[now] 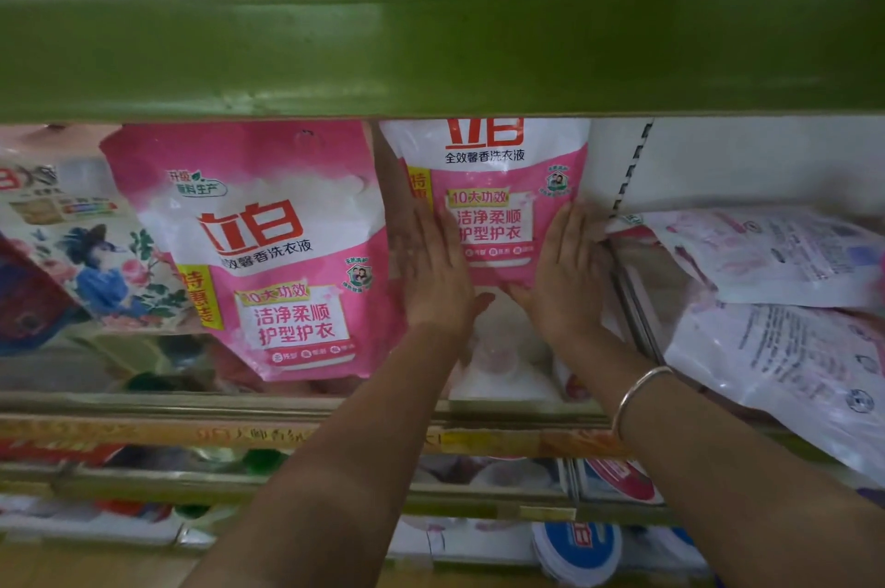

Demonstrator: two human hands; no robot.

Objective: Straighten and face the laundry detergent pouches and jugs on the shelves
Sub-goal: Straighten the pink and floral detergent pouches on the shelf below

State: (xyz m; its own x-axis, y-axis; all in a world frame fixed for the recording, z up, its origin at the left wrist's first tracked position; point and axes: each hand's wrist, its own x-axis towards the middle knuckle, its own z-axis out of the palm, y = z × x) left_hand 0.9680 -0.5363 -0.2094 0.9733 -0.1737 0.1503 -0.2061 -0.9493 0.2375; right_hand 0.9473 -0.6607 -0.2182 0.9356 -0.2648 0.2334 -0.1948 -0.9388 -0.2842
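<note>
Two pink and white detergent pouches stand upright on the shelf under a green shelf front. My left hand (433,271) lies flat against the left side of the right-hand pouch (493,185). On that pouch's right side my right hand (567,271), a bangle on its wrist, presses with flat fingers. Both thumbs meet under the pouch's bottom edge. The left-hand pouch (282,252) leans a little to the left, label facing me, untouched.
A floral-print pack (96,261) leans at the far left. Several pouches (776,300) lie flat, back side up, in the bay to the right of a divider rail (632,300). The green shelf (431,50) overhangs above. Lower shelves hold more packs and a blue-lidded item (579,544).
</note>
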